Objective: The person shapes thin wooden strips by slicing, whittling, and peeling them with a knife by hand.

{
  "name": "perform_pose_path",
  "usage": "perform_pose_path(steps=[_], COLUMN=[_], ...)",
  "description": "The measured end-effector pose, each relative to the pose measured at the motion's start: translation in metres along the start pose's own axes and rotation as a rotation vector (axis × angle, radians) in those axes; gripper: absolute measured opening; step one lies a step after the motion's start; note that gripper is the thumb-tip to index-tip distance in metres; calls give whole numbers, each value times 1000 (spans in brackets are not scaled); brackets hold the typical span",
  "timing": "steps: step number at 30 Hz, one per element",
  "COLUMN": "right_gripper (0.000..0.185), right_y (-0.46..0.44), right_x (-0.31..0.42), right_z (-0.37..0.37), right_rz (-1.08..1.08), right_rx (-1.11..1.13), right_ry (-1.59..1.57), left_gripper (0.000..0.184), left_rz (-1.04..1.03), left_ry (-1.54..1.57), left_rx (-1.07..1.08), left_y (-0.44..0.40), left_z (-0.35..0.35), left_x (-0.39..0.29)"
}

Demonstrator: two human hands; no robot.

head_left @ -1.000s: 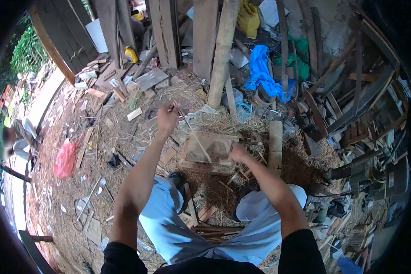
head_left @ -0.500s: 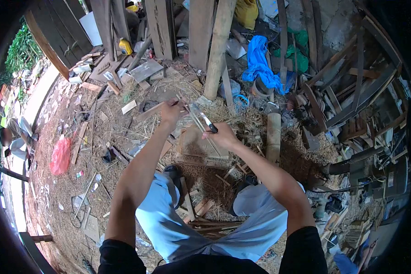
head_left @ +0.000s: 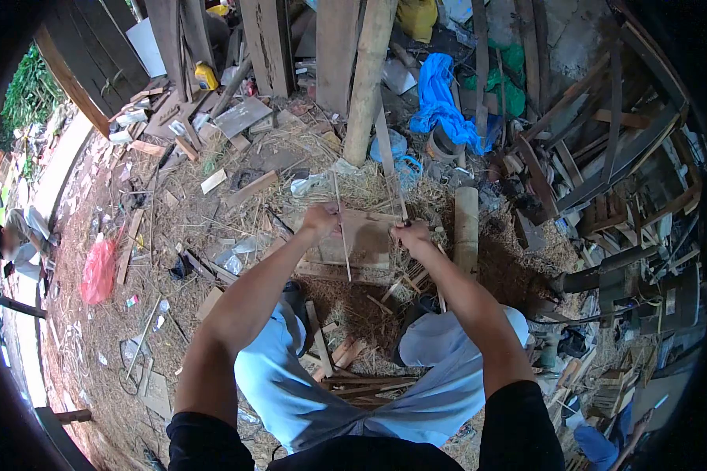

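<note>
In the head view, your left hand (head_left: 320, 220) pinches a thin strip (head_left: 346, 253) that slants over the wooden block (head_left: 368, 242) ahead of your feet. Your right hand (head_left: 413, 234) is wrapped around a knife (head_left: 403, 209) by the block's right edge, blade pointing away from you, apart from the strip.

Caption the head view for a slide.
At a wooden block, the left hand holds a thin strip while the right hand grips a dark-handled tool.

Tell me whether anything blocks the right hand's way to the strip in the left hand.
Nothing visible stands between the right hand and the strip; the block shows beneath that gap.
</note>
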State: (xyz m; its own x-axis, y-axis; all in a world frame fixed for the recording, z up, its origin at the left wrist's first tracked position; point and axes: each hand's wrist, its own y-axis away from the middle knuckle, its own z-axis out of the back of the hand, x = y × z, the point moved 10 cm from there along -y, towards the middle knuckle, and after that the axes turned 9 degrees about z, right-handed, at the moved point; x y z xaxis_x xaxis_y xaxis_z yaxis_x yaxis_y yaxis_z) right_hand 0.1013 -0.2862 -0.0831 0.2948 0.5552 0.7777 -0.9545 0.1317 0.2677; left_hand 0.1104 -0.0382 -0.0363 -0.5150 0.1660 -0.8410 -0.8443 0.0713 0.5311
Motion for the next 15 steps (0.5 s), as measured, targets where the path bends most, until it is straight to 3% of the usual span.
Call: perform_pose_path(steps=[3, 7, 12, 14, 15], right_gripper=[30, 37, 36, 33, 31], right_y=[-7, -5, 10, -38, -40], right_x=[-38, -39, -36, -99, -87], right_z=[-8, -25, -18, -43, -40], right_rz=[-31, 40, -146, -90, -58], right_rx=[-1, 123, 124, 76, 54], right_ry=[210, 609, 241, 152, 108], left_gripper=[21, 24, 25, 25, 25], left_rz=[62, 43, -25, -3, -12], left_ry=[-58, -3, -22, 49, 49], left_rx=[-38, 85, 114, 155, 151], left_y=[-2, -3, 6, 8, 11], left_z=[-6, -22, -23, -22, -21], left_x=[8, 2, -19, -22, -27])
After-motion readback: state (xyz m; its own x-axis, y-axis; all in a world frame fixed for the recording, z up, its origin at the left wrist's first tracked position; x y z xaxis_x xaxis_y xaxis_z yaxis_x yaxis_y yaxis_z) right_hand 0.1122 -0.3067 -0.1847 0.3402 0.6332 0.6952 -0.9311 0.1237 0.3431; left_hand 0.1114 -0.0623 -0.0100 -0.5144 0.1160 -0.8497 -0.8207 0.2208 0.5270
